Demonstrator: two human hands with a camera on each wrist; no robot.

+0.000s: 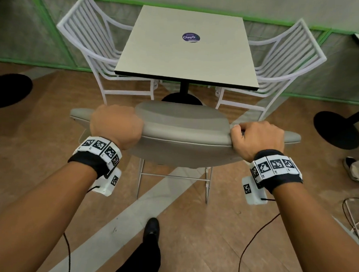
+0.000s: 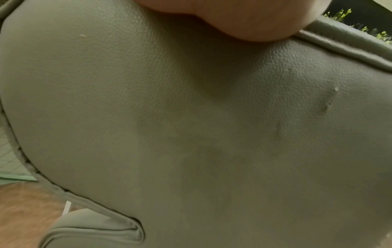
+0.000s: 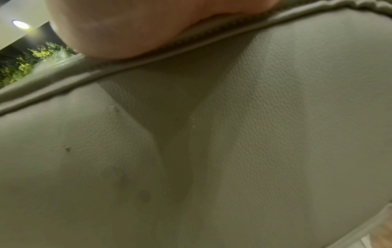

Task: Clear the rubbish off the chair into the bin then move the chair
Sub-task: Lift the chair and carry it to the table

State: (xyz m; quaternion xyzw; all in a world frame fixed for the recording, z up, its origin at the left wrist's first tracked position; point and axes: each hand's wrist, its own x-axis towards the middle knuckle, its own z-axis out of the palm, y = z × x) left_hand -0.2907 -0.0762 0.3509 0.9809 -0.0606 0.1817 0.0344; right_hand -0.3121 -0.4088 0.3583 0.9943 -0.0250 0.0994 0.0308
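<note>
A grey padded chair on thin metal legs stands in front of me, facing the square table. My left hand grips the top edge of the backrest on its left side. On the right side my right hand grips the same edge, fingers curled over it. The seat shows no rubbish. Both wrist views are filled by the grey leather-like backrest, with the heel of a hand pressing on its piped rim. No bin is in view.
Two white slatted metal chairs flank the table. Black round table bases sit at the left and right. A person's shoe is at the right edge. My own black shoe is on the wooden floor.
</note>
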